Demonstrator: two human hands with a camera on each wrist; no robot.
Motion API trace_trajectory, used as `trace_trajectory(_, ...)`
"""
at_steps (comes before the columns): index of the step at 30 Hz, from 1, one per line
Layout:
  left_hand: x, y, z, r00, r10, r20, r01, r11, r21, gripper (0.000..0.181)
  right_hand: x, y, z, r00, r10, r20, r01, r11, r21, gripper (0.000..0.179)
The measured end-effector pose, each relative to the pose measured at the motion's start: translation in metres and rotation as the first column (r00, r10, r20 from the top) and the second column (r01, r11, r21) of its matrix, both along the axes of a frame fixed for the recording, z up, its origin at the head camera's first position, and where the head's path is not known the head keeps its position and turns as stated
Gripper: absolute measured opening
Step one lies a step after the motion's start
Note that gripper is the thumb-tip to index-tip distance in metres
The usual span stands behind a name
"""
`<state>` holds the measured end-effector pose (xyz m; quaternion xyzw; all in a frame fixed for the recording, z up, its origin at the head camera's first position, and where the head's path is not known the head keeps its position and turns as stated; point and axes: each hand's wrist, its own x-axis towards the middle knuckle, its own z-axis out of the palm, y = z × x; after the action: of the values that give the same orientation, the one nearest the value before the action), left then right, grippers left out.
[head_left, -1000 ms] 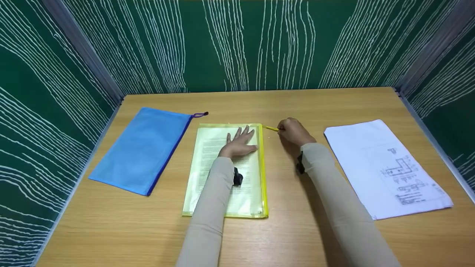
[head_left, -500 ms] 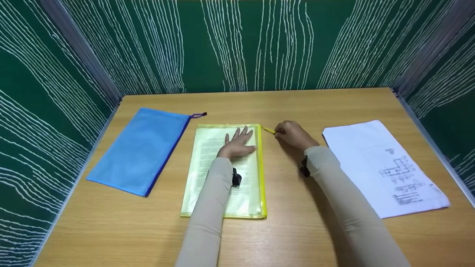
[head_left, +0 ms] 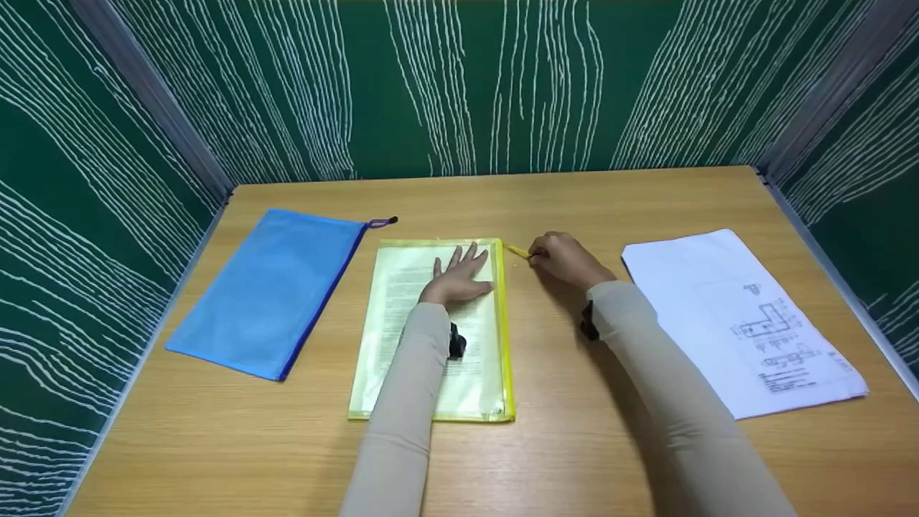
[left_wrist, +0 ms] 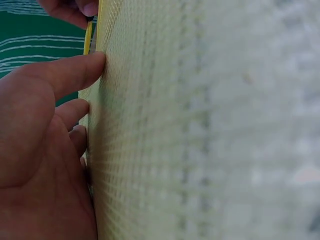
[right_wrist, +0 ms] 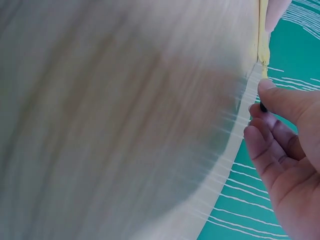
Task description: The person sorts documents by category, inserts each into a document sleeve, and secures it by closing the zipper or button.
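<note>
A clear mesh zip pouch with yellow edges (head_left: 505,337) lies flat on the table, a printed sheet (head_left: 402,301) visible inside. My left hand (head_left: 456,283) rests spread on its upper part, fingers straight; in the left wrist view the fingertips (left_wrist: 97,62) touch the mesh. From the pouch's top right corner a short yellow pull strap (head_left: 516,250) reaches out to my right hand (head_left: 571,262). That hand pinches the strap's black end (right_wrist: 263,107) between thumb and fingers, as the right wrist view shows. The zip slider itself is too small to make out.
To the left lies a blue zip pouch (head_left: 266,294) with a purple loop pull (head_left: 380,223). White papers with printed drawings (head_left: 696,287) lie to the right, partly behind the right sleeve. Green panels with white lines (head_left: 481,86) border the wooden table (head_left: 251,445).
The right hand has shifted slightly left and nearer, still holding the strap, which now slants more. The left hand stays put on the pouch. The view has moved a little.
</note>
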<state>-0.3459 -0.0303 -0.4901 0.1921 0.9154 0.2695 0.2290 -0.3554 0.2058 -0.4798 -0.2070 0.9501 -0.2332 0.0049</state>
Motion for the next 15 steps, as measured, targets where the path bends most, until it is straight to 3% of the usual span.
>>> trace_trajectory(8,-0.0005,0.0018,0.0003,1.0,-0.001,-0.009,0.001,1.0,-0.018,0.073,-0.0004,-0.0012,0.0016,0.999,-0.012,0.04,0.011,1.0,0.017,0.017)
trace_trajectory(15,-0.0005,0.005,-0.0008,0.999,0.027,-0.037,-0.028,0.999,-0.028,0.072,-0.0006,-0.0036,0.0009,0.999,0.012,0.03,-0.013,1.0,0.016,0.016)
